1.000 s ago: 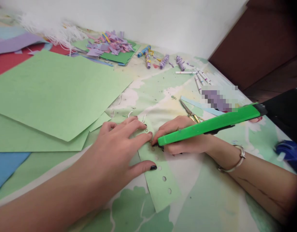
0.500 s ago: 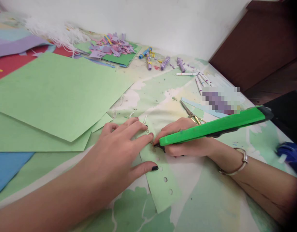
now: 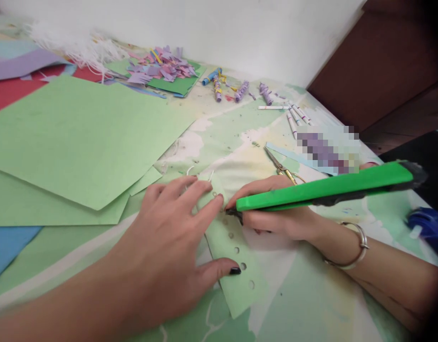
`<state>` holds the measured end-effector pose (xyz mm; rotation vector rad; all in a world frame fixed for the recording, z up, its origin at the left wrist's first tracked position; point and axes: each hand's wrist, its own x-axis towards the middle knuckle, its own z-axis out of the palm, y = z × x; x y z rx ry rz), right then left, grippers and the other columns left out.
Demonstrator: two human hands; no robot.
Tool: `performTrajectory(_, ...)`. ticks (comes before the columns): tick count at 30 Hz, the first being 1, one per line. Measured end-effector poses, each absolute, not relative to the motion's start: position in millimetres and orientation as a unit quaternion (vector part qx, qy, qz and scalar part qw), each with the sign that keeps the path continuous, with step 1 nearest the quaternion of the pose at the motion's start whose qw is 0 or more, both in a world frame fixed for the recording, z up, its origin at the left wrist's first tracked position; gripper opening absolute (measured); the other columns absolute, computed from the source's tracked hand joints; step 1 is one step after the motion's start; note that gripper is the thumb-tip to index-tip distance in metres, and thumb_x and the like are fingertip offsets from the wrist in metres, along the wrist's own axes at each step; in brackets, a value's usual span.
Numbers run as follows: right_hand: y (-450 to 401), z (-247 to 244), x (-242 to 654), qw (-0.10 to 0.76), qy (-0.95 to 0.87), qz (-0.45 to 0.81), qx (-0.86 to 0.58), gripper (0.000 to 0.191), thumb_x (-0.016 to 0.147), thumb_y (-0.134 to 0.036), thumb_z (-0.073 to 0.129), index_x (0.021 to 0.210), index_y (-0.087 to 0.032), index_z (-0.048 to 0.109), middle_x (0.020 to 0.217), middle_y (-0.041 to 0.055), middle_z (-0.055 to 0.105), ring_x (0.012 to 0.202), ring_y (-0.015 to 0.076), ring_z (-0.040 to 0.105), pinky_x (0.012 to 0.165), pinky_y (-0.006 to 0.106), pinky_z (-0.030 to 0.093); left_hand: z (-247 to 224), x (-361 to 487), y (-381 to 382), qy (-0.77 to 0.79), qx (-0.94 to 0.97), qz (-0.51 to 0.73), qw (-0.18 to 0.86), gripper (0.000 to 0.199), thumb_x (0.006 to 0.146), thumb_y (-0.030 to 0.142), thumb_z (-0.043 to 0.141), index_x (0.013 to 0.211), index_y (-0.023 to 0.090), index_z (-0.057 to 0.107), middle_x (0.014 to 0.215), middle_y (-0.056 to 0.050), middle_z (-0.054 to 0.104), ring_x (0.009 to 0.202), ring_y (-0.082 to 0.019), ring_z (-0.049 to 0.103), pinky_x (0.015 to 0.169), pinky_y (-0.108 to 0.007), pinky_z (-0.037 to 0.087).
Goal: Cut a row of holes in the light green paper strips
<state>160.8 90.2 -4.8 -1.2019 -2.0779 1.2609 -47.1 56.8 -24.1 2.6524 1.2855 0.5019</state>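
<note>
My left hand (image 3: 179, 223) lies with fingers spread on a pale green paper strip (image 3: 236, 297), pressing it to the table. A row of small round holes runs down the strip, and a white string loops out at its far end. In my right hand (image 3: 276, 218) is a long green tool (image 3: 322, 186) with black ends, shaped somewhat like a box cutter and gripped like a pen. Its dark tip meets the strip close to my left index finger. Just beyond my right hand rest scissors (image 3: 279, 165) with gold handles, partly hidden.
Large light green sheets (image 3: 80, 142) cover the left side. Behind them are white shredded strands (image 3: 76, 50) and a heap of paper scraps (image 3: 165, 66). Rolled paper tubes (image 3: 242, 91), white markers (image 3: 300, 114) and a light blue strip (image 3: 297, 158) lie farther back. A blue object (image 3: 423, 225) sits at right.
My left thumb has slid down the strip, towards me. The green tool's rear end has swung slightly to the right and down, while its tip stays near the same place.
</note>
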Motion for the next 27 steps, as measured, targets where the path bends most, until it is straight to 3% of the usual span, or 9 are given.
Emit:
performTrajectory(4, 92.2, -14.6, 165.8, 0.297, -0.625, 0.549, -0.469, 0.022, 0.071, -0.009, 0.057, 0.088, -0.016, 0.069, 0.048, -0.0050, 0.055, 0.039, 0.0061, 0.046, 0.037, 0.015, 0.036, -26.4, -52.9, 70.6, 0.463, 0.855, 0.188, 0.135, 0.075, 0.067, 0.056, 0.067, 0.127, 0.018, 0.043, 0.125, -0.014, 0.041, 0.117, -0.033, 0.039, 0.096, -0.053, 0.040)
performTrajectory(7, 93.1, -18.2, 167.9, 0.322, -0.607, 0.563, -0.459, 0.022, 0.072, -0.008, 0.057, 0.090, -0.016, 0.068, 0.050, -0.0048, 0.056, 0.040, 0.0052, 0.046, 0.037, 0.013, 0.036, -27.1, -56.9, 78.6, 0.457, 0.855, 0.185, 0.158, 0.076, 0.065, 0.057, 0.068, 0.129, 0.024, 0.041, 0.120, -0.010, 0.042, 0.112, -0.031, 0.041, 0.093, -0.050, 0.043)
performTrajectory(13, 88.5, -9.6, 168.3, 0.266, -0.676, 0.552, -0.408, 0.028, 0.069, -0.002, 0.057, 0.090, -0.017, 0.068, 0.056, -0.0052, 0.059, 0.045, 0.0051, 0.051, 0.040, 0.011, 0.041, -26.0, -61.6, 79.1, 0.467, 0.853, 0.163, 0.167, 0.062, 0.068, 0.060, 0.063, 0.120, 0.027, 0.053, 0.100, -0.008, 0.049, 0.098, -0.030, 0.046, 0.082, -0.048, 0.045)
performTrajectory(21, 86.5, -6.6, 164.7, 0.191, -0.692, 0.569, -0.401, 0.021, 0.069, -0.005, 0.059, 0.086, -0.014, 0.067, 0.059, -0.0036, 0.063, 0.051, 0.0076, 0.060, 0.046, 0.013, 0.049, -24.0, -61.4, 81.5, 0.461, 0.860, 0.162, 0.143, 0.034, 0.081, 0.043, 0.049, 0.108, 0.024, 0.059, 0.089, -0.007, 0.053, 0.086, -0.026, 0.051, 0.074, -0.043, 0.044)
performTrajectory(27, 88.1, -2.0, 161.5, 0.149, -0.697, 0.546, -0.440, 0.023, 0.064, -0.005, 0.058, 0.082, -0.014, 0.070, 0.056, -0.0032, 0.065, 0.050, 0.0079, 0.060, 0.045, 0.012, 0.048, -24.2, -59.3, 82.7, 0.454, 0.868, 0.159, 0.119, 0.030, 0.083, 0.038, 0.045, 0.105, 0.022, 0.059, 0.083, -0.006, 0.052, 0.079, -0.024, 0.050, 0.070, -0.042, 0.043)
